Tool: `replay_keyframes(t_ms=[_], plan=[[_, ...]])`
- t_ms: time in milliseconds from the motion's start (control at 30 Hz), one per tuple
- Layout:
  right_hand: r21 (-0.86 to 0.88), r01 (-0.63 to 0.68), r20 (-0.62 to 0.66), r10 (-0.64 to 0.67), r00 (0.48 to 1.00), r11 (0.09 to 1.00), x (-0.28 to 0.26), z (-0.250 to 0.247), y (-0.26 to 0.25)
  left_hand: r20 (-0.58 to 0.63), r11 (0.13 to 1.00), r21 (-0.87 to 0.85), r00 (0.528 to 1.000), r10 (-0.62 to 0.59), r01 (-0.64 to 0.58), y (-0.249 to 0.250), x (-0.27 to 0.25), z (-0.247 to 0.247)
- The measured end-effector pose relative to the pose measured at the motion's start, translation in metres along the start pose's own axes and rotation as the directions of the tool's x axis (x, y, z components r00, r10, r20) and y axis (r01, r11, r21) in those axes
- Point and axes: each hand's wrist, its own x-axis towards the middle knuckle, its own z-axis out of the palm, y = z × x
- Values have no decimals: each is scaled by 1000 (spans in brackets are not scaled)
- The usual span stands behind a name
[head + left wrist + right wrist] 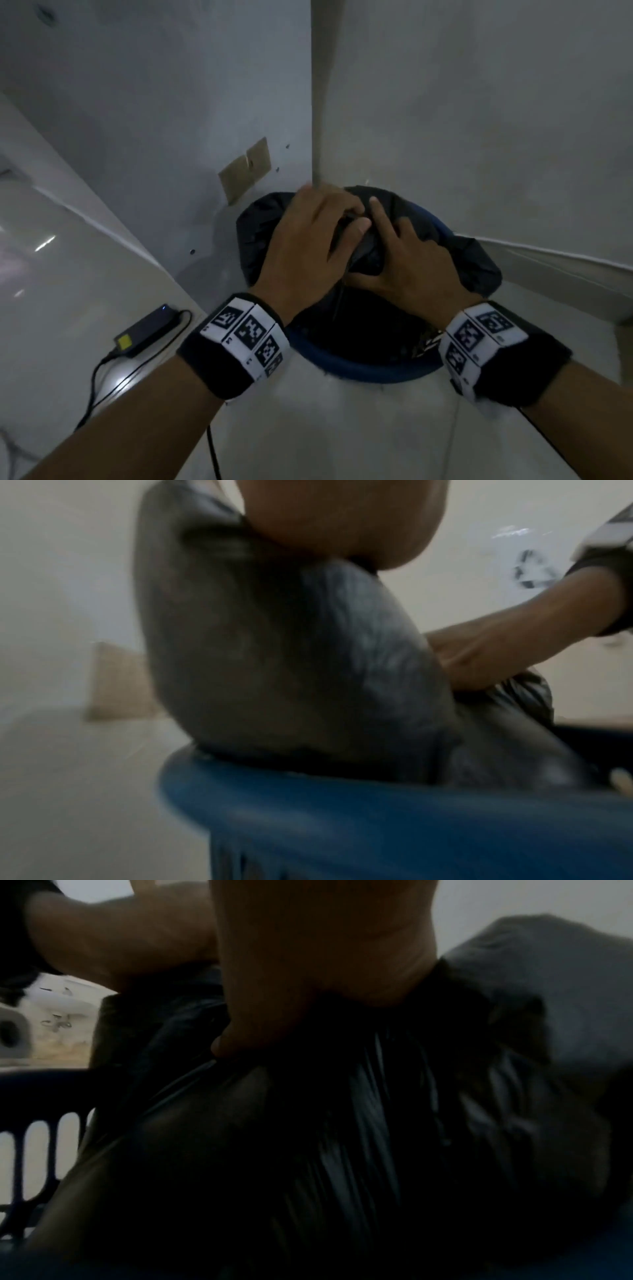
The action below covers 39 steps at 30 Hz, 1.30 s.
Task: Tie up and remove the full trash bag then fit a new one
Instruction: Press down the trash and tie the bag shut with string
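A full black trash bag bulges out of a blue slatted bin standing in a wall corner. Both hands meet over the bag's gathered top. My left hand grips bunched plastic with curled fingers and thumb. My right hand holds the gathered neck from the right, its index finger sticking straight up. In the left wrist view the bag rises above the bin's rim, with the right hand behind it. The right wrist view shows the pleated bag under my right hand.
White walls close in behind and to the right of the bin. A black power adapter with a trailing cable lies on the glossy tiled floor to the left. Two tan plates are fixed low on the wall.
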Motion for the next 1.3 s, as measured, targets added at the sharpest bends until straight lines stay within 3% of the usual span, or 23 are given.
replay_keyframes(t_ms=[100,167,233,333,433,500,567,600,667,700,767,800,867,900,967,1000,1033,1067,1100,1133,1200,1300], plan=[[70,-71,137,61,989,995,10,-7,-4,-114,985,12,979,-169,171,-1,-4,-18],[167,-111,186,79,979,980,11,-11,-8,-176,941,-26,925,-337,338,-2,-13,-27],[243,-153,244,93,965,958,10,-16,-10,-189,841,-80,821,-539,535,0,-28,-33],[312,-164,340,51,939,936,12,-27,-9,-51,581,-193,584,-810,790,11,-45,-37],[368,-159,467,-35,883,916,16,-37,-5,109,419,-188,443,-890,888,22,-48,-34],[395,-164,516,-70,854,904,19,-40,-5,164,413,-144,433,-886,899,21,-48,-25],[431,-189,507,-64,859,882,20,-37,-6,232,499,-44,495,-837,865,15,-56,-8],[440,-201,496,-50,867,875,21,-34,-7,297,531,70,491,-819,844,13,-61,1],[442,-199,430,-12,903,875,20,-28,-10,372,542,273,432,-821,795,11,-65,13],[430,-187,386,7,922,883,20,-26,-11,349,552,257,456,-819,793,12,-63,14],[398,-191,358,40,933,897,23,-24,-13,167,549,-5,542,-823,836,15,-56,5],[398,-216,373,58,926,892,26,-23,-13,61,504,-172,519,-852,847,16,-57,0],[412,-274,403,96,910,869,31,-23,-12,-23,333,-440,361,-932,834,27,-54,-12],[423,-290,403,108,909,859,33,-23,-12,4,204,-517,241,-970,831,32,-53,-14],[452,-325,409,130,903,831,37,-22,-15,189,-139,-511,-47,-981,848,45,-49,-18],[470,-346,419,140,897,812,37,-20,-17,318,-323,-450,-188,-929,833,50,-48,-18],[495,-363,417,150,896,789,37,-20,-20,440,-469,-383,-289,-850,796,53,-47,-18],[525,-378,407,164,898,763,38,-20,-22,549,-578,-347,-339,-764,739,56,-45,-17],[554,-395,402,180,898,733,40,-19,-23,634,-658,-346,-350,-689,669,56,-42,-16],[589,-409,394,194,898,697,42,-19,-24,690,-708,-378,-329,-645,597,53,-40,-15],[659,-417,370,213,904,626,45,-19,-24,756,-745,-441,-241,-609,500,44,-30,-16],[733,-350,280,210,937,584,48,-24,-21,804,-745,-468,-121,-582,474,31,-15,-19]])
